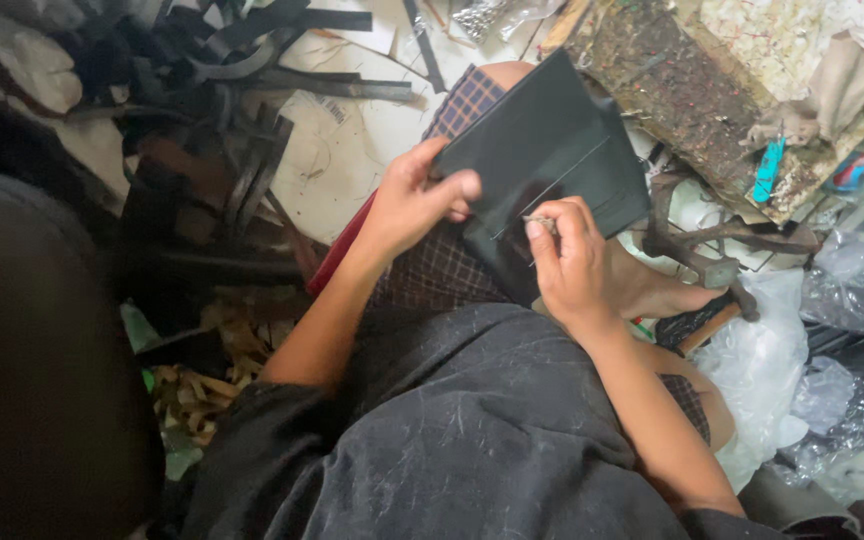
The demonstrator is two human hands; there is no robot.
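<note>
The left grip (414, 200) is clamped on the near left edge of a dark flat leather piece (552, 150), thumb on top and fingers curled under it. The right grip (564, 255) is pinched together on a thin needle (540, 220) at the piece's lower edge, and a pale thread (552, 188) runs slanting across the dark face from that spot. The piece is tilted, held above the person's lap, resting against a knee covered in checked cloth (452, 265); it lies between the two hands, with the left one at its side and the right one just below it.

The person sits on a floor in a dark grey shirt (452, 440). To the left lie black strips (252, 70) in a heap and pale sheets of paper pattern (352, 150). Wood shavings (202, 380) lie near the left elbow. Beyond the piece stands a stained wooden board (692, 90) with a turquoise tool (767, 170) on it. To the right are crumpled clear plastic bags (852, 290), and a hammer with a wooden handle (717, 318) just beside the right forearm.
</note>
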